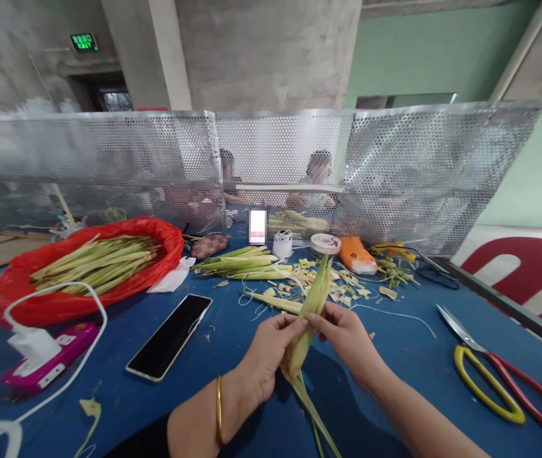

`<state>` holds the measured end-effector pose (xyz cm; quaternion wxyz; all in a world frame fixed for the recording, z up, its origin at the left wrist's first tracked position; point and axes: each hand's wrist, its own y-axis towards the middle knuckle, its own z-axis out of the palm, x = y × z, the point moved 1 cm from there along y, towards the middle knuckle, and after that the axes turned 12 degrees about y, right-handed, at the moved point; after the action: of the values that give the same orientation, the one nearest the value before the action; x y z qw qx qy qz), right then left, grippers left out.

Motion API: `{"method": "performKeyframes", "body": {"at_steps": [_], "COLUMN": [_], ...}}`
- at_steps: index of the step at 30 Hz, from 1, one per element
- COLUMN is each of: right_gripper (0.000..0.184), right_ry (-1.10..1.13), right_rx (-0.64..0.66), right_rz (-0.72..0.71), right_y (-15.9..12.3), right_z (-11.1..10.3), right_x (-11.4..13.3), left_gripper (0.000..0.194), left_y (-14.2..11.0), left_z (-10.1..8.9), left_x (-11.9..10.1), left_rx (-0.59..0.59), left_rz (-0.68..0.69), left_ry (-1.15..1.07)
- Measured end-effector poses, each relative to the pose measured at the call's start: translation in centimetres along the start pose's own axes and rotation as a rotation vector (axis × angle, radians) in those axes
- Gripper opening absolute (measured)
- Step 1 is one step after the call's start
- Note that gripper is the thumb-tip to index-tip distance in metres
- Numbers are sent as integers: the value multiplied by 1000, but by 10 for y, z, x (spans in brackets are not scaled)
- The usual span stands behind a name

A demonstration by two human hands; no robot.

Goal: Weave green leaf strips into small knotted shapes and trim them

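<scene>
A bundle of pale green husk leaves (317, 289) stands tilted between my two hands above the blue table, its thin tails hanging down toward me. My left hand (275, 346) pinches the bundle from the left, thumb on its front. From the right, my right hand (342, 334) grips the same bundle with thumb and fingers closed. Just beyond my hands lie cut husk scraps (342, 280), white thread and a pile of long green leaves (242, 262). The fingertips behind the bundle are partly hidden.
Left stands a red plastic bag (166, 245) of leaf strips, with a purple power strip (68, 346) and a phone (170, 337) nearby. Large scissors (485, 366) lie at right. A thread spool (282, 245), tape roll (325, 244) and orange packet (357, 254) sit before a perforated metal screen (395, 165).
</scene>
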<state>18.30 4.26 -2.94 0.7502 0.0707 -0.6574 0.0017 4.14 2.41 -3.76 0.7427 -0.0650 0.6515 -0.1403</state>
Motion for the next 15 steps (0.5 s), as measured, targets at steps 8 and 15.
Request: {"method": "performKeyframes", "body": {"at_steps": [8,15], "right_gripper": [29,24], "right_ry": [198,298], "right_rx": [-17,67], "right_rz": [21,93], "right_y": [-4,-8], "right_z": [2,3], "right_x": [6,11], "left_gripper": [34,34], "left_y": [0,2], "left_z": [-1,-2], "left_x": [-9,-11], "left_rx": [17,52], "left_rz": [-6,-10], "left_ry": [-124,-187]}}
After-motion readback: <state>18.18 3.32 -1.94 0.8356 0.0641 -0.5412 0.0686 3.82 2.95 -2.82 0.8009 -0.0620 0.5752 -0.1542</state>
